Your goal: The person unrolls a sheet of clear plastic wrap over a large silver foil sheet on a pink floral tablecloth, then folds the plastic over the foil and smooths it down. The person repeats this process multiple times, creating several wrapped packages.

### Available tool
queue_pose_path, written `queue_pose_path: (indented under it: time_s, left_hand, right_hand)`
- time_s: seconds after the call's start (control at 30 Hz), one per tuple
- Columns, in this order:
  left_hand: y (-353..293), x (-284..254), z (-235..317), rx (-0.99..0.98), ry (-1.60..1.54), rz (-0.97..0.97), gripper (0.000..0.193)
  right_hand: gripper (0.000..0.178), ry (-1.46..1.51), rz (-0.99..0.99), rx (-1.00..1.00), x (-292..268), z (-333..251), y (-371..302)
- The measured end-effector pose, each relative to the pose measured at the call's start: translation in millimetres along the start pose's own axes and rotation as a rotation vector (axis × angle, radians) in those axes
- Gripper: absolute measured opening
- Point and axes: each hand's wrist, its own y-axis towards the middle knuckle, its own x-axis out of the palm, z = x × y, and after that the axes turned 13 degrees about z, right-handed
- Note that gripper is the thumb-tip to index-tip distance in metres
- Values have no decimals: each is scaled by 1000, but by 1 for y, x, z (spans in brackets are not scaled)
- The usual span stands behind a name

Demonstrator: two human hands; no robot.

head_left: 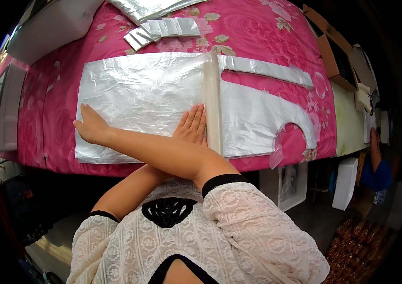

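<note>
A thin, silvery plastic sheet (139, 90) lies flat and wrinkled in front of me. Its right part (253, 111) has a narrow strip along the far side and a curved cutout near its right end. Across the sheet runs a pale translucent band (213, 109); whether it is a fold or a separate bar I cannot tell. My forearms cross, the right over the left. My left hand (192, 124) presses flat on the sheet beside the band, fingers stretched out. At the sheet's left edge rests my right hand (91, 125), its visible fingers apart.
A pink flowered cloth (258, 28) covers the table. Farther back lie several folded silvery packets (165, 31) and more plastic sheeting (149, 7). A white box (54, 31) stands back left, an open cardboard box (333, 61) at right. Another person's arm (375, 151) shows far right.
</note>
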Motion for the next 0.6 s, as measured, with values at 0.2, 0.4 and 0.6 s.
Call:
queue_pose_path:
  time_s: [0.2, 0.4, 0.6]
  left_hand:
    - [-13, 11, -11, 5, 38, 103, 65]
    - [-2, -11, -1, -27, -156, 171, 68]
    - [-25, -66, -12, -98, -413, 73, 66]
  right_hand:
    - [56, -183, -102, -447, -107, -22, -76]
    - [47, -653, 264, -746, -260, 31, -174]
    - [58, -964, 53, -605, -305, 79, -202]
